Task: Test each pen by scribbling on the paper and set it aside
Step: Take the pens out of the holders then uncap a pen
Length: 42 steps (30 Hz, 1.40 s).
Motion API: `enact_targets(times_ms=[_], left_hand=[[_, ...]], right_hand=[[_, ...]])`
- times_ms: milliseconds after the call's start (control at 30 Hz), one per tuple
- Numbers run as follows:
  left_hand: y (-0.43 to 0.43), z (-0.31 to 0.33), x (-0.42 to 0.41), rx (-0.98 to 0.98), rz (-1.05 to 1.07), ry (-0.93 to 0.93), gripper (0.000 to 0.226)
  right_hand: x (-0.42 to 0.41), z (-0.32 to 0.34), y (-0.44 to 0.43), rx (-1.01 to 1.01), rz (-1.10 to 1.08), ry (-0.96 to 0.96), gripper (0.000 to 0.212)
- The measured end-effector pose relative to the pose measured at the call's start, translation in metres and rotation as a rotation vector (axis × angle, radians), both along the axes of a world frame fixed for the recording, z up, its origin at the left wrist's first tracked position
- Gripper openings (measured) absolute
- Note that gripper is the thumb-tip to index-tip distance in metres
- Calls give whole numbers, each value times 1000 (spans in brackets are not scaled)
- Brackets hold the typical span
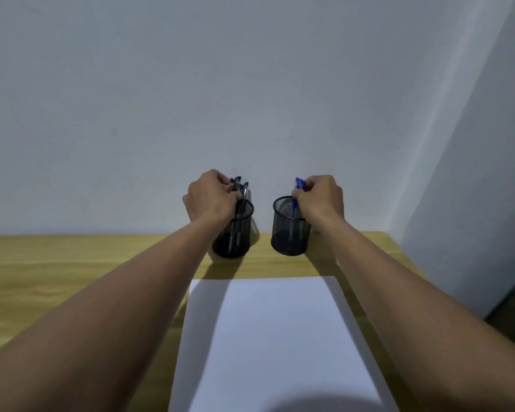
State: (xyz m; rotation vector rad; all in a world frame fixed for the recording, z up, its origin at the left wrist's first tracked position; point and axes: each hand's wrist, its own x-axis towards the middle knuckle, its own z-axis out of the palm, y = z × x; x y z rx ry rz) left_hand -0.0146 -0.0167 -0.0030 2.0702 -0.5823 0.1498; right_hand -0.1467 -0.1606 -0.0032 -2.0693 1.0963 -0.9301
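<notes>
— Black mesh, both cups: the left cup (232, 242) carries the black pens (241, 191), the right cup (289, 236) the blue pens (299, 184), and they stand side by side at the back of the desk (72, 257), close to the wall
— Sorted by colour, we guess, so we know which lot we are testing. And our hands?
— Our left hand (210, 193) curls its fingers round the tops of the black pens; our right hand (321, 196) pinches the tops of the blue pens. Whether each grips one pen or several, we cannot tell
— We take them high because only the tops stand clear of the rims
— And the paper (268, 337) lies flat in front of us, nearer than the cups and between our forearms, ready for scribbling. We see no mark on it, so we judge that no pen is tested yet
</notes>
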Motion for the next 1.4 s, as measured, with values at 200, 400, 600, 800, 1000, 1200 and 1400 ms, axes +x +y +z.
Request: enact_targets(times_ms=[200,400,600,800,1000,1200,1400], left_hand=[[-3,-1,1,44,-66,35,24],[-6,-3,4,107,-98,6,32],[-9,-4,2,239,-173,-81,25],[-12,-5,-4,294,-215,-153,17],[-15,-5,-1,325,-240,-146,20],[-15,-8,7,243,-320,-120,29],[-13,-7,13,168,-376,-128,23]], right_hand=[[0,3,0,-3,69,11,12],[-1,5,2,6,108,31,11],[-2,7,5,-23,144,55,10],[-4,6,6,-53,184,47,8],[-3,5,6,-57,211,24,9],[-1,5,4,-52,226,22,9],[-1,5,4,-48,234,21,6]])
